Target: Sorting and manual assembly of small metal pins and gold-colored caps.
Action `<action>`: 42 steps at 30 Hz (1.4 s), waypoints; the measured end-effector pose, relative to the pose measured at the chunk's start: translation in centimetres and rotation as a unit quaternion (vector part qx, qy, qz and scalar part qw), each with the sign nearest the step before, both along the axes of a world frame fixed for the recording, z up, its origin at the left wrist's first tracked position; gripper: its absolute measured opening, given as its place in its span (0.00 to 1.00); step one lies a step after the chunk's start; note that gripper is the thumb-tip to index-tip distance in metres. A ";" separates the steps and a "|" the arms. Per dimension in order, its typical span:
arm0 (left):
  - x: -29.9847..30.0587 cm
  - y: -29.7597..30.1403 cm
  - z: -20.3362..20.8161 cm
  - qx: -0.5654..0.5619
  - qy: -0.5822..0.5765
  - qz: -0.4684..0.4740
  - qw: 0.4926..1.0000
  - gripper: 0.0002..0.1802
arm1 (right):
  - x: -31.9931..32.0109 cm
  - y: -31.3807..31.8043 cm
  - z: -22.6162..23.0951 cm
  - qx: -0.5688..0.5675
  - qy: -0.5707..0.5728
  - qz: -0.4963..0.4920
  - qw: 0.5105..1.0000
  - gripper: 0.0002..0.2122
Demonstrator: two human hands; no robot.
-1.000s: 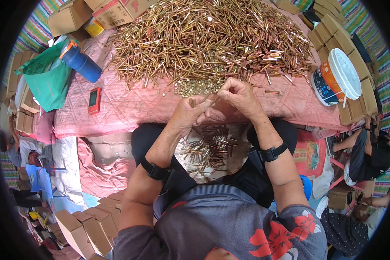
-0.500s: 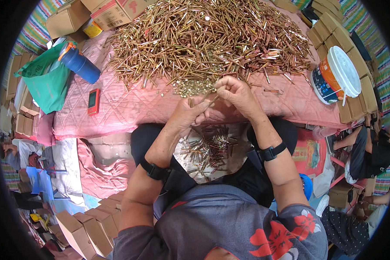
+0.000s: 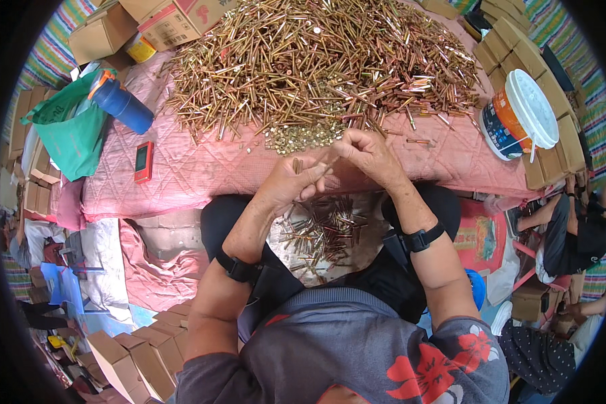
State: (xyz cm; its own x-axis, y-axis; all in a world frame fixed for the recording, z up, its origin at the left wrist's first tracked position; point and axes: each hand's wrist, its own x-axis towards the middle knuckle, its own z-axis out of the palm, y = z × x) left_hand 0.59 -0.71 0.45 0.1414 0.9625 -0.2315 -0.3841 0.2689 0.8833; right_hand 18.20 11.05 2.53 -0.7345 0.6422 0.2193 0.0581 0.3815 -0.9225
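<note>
A big heap of long brass-coloured metal pieces (image 3: 316, 60) covers the pink quilted cloth (image 3: 202, 168) on the table. In front of the heap lies a small pile of short brass caps (image 3: 299, 137). My left hand (image 3: 291, 183) and my right hand (image 3: 368, 153) meet at the table's near edge, both pinching one thin brass piece (image 3: 330, 163) between the fingertips. My left hand also grips a few more pieces. Below my hands, a bowl in my lap (image 3: 323, 236) holds several of the same brass pieces. Each wrist wears a black band.
A blue bottle (image 3: 122, 104) and a green bag (image 3: 71, 135) sit at the table's left, with a small red device (image 3: 143, 161) nearby. A white-lidded bucket (image 3: 518, 114) stands at the right. Cardboard boxes (image 3: 131, 360) line the floor. Another person (image 3: 572, 236) sits at the right.
My hands have stayed at the table edge, with the fingers shifting slightly around the thin brass piece. Nothing else has moved.
</note>
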 end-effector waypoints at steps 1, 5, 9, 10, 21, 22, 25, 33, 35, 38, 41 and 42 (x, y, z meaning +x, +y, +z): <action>0.1 0.0 0.0 0.008 0.031 -0.039 0.999 0.13 | 0.2 0.4 -0.3 0.000 0.000 -0.001 1.000 0.09; 0.5 -0.4 -0.3 0.021 0.124 -0.050 0.991 0.17 | 2.2 3.1 0.0 0.046 -0.005 -0.218 0.975 0.09; 0.6 0.1 0.2 0.020 0.107 0.030 0.994 0.18 | 3.7 3.5 0.3 0.076 -0.060 -0.281 0.955 0.07; 0.8 0.2 0.3 0.027 0.082 0.037 0.996 0.18 | 3.8 3.5 -0.2 0.076 -0.060 -0.282 0.955 0.07; -0.1 0.4 0.0 -0.032 -0.095 0.099 0.990 0.06 | 3.4 2.7 -0.4 0.342 -0.236 -0.227 0.881 0.10; -0.1 0.5 0.0 -0.031 -0.110 0.113 0.987 0.06 | 3.2 2.6 -0.3 0.359 -0.235 -0.218 0.877 0.10; 0.1 0.5 -0.1 -0.010 -0.111 0.125 0.986 0.06 | 2.6 2.5 -1.0 0.399 -0.193 -0.219 0.869 0.03; 0.3 0.5 -0.2 0.014 -0.037 0.137 0.990 0.10 | 3.2 3.0 -0.5 0.310 -0.239 -0.271 0.879 0.09; 0.2 0.3 -0.3 -0.011 -0.014 0.113 0.993 0.09 | 3.7 3.6 -0.6 0.309 -0.274 -0.328 0.850 0.11; 0.6 0.5 -0.4 0.008 -0.020 0.096 0.995 0.09 | 4.7 4.9 -0.6 0.307 -0.174 -0.314 0.881 0.07; 0.8 0.8 -1.1 0.018 -0.013 0.096 0.995 0.10 | 3.3 3.5 -0.2 -0.207 0.097 -0.125 0.966 0.06; 0.9 0.8 -1.1 0.017 -0.014 0.097 0.995 0.10 | 2.8 2.9 -0.1 -0.208 0.097 -0.124 0.965 0.06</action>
State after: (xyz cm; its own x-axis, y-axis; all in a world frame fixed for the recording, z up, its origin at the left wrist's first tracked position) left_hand 1.47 0.07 -0.67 -0.0411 0.9796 -0.1967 -0.4495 0.1576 0.8793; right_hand 21.00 13.96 2.41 -0.5176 0.8553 0.0227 -0.0883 -0.0270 -0.9957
